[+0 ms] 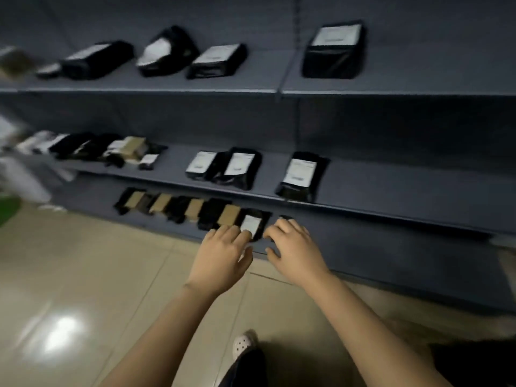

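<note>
Left fingers (242, 236) spread and nearly straight, tips laid along the near edge of the white-labelled black packet (251, 222); forefinger tip meets the lower edge of the label, and I see no curl around it. Left hand (223, 255) is palm down, thumb tucked toward the gap between the two hands. Right fingers (275, 233) are bent at the knuckles, tips pointing at the packet's right side, just beside it; blur keeps me from telling whether they touch it or pinch anything. Right hand (294, 251) hovers palm down over the front lip of the bottom shelf (377, 247), thumb splayed toward the left hand. A small dark item (285, 218) pokes out beyond the right knuckles; too smeared to identify. The packet lies flat on the bottom shelf, label up, between the two sets of fingertips, at the right end of a row of tan and black packets (192, 209) running off to the left. Above, the middle shelf (391, 188) carries three black pouches with white labels (300, 175) and a jumble of smaller packs (122, 150) farther left. The top shelf (418, 79) holds larger black bags (333, 50). Below the arms, glossy beige floor tiles (83, 275) and one white shoe (244, 342).
</note>
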Motion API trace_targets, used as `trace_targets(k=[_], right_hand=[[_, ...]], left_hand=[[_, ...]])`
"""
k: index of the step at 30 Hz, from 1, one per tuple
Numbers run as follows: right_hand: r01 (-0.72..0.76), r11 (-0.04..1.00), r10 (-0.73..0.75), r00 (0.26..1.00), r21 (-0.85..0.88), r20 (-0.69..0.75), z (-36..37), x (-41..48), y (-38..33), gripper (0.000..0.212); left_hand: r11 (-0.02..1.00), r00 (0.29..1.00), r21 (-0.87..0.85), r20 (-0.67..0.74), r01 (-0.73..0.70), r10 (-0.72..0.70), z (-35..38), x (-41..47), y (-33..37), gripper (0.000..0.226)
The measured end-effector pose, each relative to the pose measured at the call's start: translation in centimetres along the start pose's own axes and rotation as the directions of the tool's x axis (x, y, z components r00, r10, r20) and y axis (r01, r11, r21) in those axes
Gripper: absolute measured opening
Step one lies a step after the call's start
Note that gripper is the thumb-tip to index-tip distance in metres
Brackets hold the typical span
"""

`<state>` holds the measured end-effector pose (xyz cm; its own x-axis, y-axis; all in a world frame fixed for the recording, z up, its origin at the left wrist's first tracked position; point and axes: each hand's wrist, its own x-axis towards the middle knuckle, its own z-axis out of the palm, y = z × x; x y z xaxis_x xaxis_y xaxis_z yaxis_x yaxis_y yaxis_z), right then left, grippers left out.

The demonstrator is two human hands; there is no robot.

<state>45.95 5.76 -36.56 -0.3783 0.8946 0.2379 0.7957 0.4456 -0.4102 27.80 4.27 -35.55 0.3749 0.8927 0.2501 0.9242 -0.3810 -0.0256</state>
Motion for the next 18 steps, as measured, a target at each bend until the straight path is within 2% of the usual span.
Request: trace_targets(k=[4, 9, 18], right_hand=[[0.181, 0.983, -0.183, 0.978, 0.028, 0.100, 3.3, 4.4, -6.2, 0.024], [0.290, 0.957, -0.289, 0.944, 0.015, 0.160, 7.9, 10.6, -14.0, 0.024], [0.328, 0.945, -0.322, 0.933, -0.010, 0.162, 15.3, 23.0, -26.1, 0.025]], left_hand=[[0.981, 0.980, 0.007, -0.043, 0.194, -0.193, -1.3, -4.7, -6.2, 0.026], [0.928, 0.924, 0.005, -0.094, 0.372, -0.370, -1.7, -8.8, -15.1, 0.020], [0.908, 0.907, 0.065, -0.115, 0.413, -0.404, -3.0, -10.8, -33.0, 0.018]])
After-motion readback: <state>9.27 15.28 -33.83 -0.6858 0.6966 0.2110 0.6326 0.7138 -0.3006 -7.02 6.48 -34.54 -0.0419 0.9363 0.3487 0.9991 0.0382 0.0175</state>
